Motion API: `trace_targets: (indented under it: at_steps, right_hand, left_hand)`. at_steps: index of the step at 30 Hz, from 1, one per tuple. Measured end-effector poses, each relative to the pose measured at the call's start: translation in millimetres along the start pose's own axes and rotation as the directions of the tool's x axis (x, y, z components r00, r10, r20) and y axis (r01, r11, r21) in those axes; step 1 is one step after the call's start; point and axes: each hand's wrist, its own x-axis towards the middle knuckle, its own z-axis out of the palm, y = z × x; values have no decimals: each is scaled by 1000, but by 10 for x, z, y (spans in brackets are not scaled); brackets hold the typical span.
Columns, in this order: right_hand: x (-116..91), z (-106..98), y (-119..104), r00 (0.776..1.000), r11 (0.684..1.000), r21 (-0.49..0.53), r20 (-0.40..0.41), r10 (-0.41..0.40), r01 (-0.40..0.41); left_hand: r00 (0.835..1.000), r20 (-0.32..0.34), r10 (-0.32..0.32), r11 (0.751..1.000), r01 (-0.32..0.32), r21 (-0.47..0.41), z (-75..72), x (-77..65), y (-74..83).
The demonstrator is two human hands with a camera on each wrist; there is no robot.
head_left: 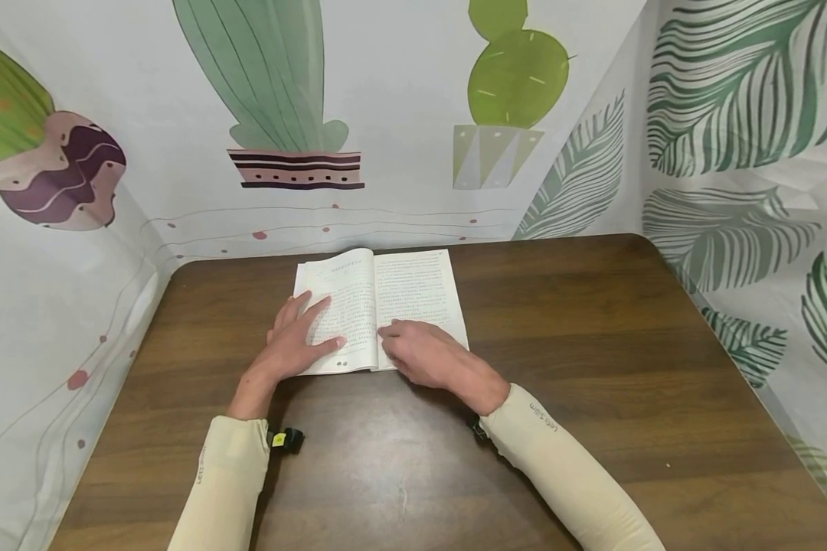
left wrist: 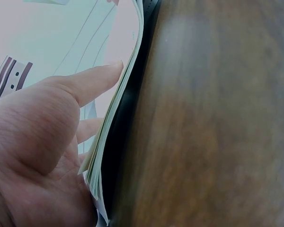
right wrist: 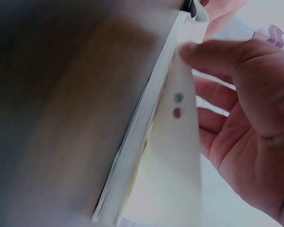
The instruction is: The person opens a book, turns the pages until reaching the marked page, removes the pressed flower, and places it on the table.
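An open book (head_left: 413,285) with printed pages lies near the table's far edge. Spread over the lower part of its left page is my left hand (head_left: 291,343), fingers apart and thumb toward the gutter. In the left wrist view the left thumb (left wrist: 97,80) touches the page close to its bottom edge. My right hand (head_left: 422,352) rests on the lower right page beside the gutter, its fingers loosely bent. The right wrist view shows the right thumb (right wrist: 210,56) against the page, near two small printed dots; the other fingertips are partly hidden by the page.
The book lies on a brown wooden table (head_left: 593,337). A white wall covering (head_left: 413,99) printed with cacti and leaves stands behind and at the sides. A dark strap device (head_left: 288,440) sits at the left wrist.
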Motion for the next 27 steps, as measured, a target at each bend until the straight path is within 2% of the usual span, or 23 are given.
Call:
trace_targets:
  at_steps: [4,9,15,21,24,27]
  right_hand:
    - [-40,-22,14,1000,1000,-20,-6,15,-15]
    - [-33,-16,23,996,998,-62,-84,-8,3]
    - [-85,-87,102,996,992,-108,-69,62,-69]
    - [-303,-143,309,982,986,-49,-113,151,-157]
    - [-434,-153,406,963,977,26,-161,215,-213]
    - [-535,-157,473,935,960,107,-225,276,-258]
  left_hand:
    - [1000,0,2,1000,-2,-3,4,6,7]
    - [1000,-1,0,1000,0,-1,-5,7,0]
    - [1000,-11,6,1000,-6,-8,-3,-16,-5]
    - [1000,-7,6,1000,-6,-5,7,-11,-19]
    - [1000,-3,5,1000,-5,-8,6,-4,-19]
    - [1000,-3,8,1000,-8,-8,-3,1,-19]
